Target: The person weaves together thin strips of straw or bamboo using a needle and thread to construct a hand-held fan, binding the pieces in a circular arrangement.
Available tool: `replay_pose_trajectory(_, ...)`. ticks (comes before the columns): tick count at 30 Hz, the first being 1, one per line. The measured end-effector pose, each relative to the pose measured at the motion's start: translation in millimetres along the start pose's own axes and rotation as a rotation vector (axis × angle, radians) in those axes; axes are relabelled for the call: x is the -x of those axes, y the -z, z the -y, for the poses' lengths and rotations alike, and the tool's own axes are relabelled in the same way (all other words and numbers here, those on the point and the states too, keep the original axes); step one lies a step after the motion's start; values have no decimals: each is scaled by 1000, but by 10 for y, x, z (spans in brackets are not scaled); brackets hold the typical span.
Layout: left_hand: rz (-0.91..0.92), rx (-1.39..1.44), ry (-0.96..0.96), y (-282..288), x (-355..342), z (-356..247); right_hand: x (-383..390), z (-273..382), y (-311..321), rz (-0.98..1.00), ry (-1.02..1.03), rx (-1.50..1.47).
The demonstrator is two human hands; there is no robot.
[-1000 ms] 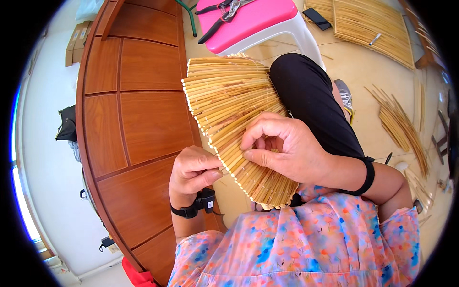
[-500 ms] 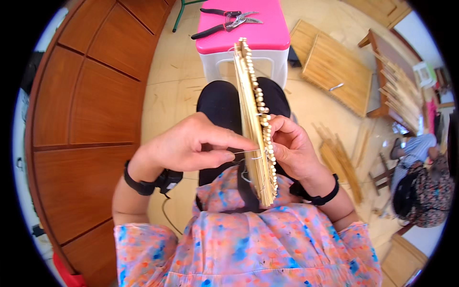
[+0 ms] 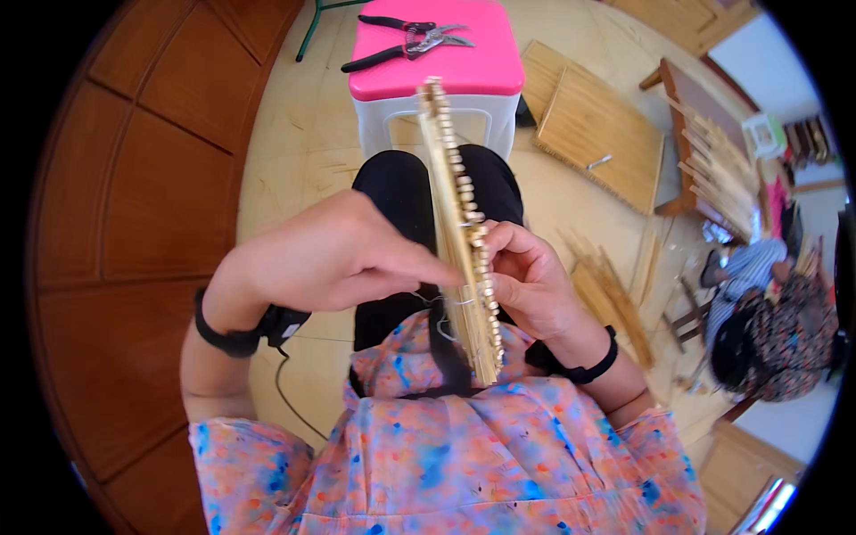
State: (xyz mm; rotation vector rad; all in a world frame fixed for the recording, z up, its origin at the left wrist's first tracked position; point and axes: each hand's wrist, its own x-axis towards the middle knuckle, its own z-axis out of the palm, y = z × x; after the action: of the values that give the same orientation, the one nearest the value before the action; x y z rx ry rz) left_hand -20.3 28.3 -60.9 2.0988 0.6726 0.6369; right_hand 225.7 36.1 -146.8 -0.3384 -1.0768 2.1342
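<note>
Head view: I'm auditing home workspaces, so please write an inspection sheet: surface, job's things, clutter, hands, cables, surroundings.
Surface: pink-topped stool, pruning shears lying on it.
Job's things: stick mat seen edge-on above the lap, upper end blurred.
Clutter: loose sticks on the floor at right.
Hands: left hand at the mat's left side, fingers blurred; right hand at its right side, grip partly hidden.
Cables: dark cord below the left wrist's black device.
Surroundings: brown wooden panelling at left, another person at far right.
</note>
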Motion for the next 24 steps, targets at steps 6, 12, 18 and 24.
replay_pose_trajectory(6,3,-2,205,37,259,-68,-85,-13,-265,-55,-17,-19)
replay_pose_trajectory(12,-54,41,233,-7,289,-86,-99,-25,-309,-57,-135,48)
replay_pose_trajectory(18,-79,66,247,-27,286,-86,-92,-34,-281,-48,-66,146)
replay_pose_trajectory(24,-80,127,283,-2,231,-108,-95,16,-272,-47,-94,179)
